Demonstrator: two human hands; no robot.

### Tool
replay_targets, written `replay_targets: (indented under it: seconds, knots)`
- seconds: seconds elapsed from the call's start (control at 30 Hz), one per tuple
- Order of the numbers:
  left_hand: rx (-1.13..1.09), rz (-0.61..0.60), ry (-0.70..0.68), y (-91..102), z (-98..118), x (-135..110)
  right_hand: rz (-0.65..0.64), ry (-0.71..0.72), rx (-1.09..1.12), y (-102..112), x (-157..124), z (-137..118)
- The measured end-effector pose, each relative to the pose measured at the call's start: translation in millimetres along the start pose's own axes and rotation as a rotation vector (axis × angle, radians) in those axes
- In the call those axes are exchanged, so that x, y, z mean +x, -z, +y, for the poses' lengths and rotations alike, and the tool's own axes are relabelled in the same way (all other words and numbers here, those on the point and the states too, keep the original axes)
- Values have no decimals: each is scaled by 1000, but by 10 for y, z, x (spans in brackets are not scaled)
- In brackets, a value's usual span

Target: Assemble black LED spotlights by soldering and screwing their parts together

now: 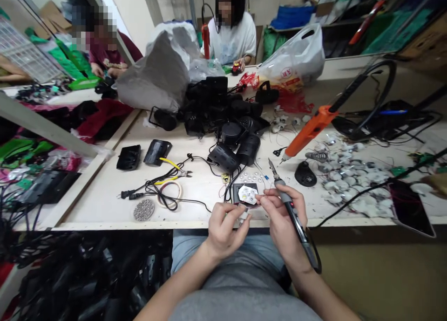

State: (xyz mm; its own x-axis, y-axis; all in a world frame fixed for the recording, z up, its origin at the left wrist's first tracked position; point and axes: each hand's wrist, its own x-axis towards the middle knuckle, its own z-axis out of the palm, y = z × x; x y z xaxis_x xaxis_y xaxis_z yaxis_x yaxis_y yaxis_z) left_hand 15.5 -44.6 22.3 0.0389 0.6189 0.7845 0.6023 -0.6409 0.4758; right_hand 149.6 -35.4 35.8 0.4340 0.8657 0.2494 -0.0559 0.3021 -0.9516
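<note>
My right hand [284, 218] is closed around a grey and black soldering iron [291, 209], its metal tip pointing up and away from me. The thumb and forefinger of that hand also pinch together near a thin wire. My left hand [225, 230] pinches a small whitish piece [243, 214] whose kind I cannot make out. Just beyond my fingertips a white board with round lenses [247, 195] lies on a dark square block. Several small clear round parts [251, 176] sit behind it.
An orange electric screwdriver [307, 130] hangs at the right, above a heap of white round parts [356, 181]. Yellow-handled cutters [171, 172], a black cable [153, 188] and a dish of screws [144, 210] lie left. Black housings [223, 106] pile up behind; a phone [412, 207] lies right. Two people sit opposite.
</note>
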Motion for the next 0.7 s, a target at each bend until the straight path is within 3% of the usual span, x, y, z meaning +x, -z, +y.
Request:
replay_targets:
  seconds: [0.37, 0.7]
  knots:
    - [-71, -92, 68, 72, 18, -270, 78, -98, -18, 142, 89, 116]
    - [-138, -177, 109, 3, 5, -309, 117, -16, -182, 170, 66, -33]
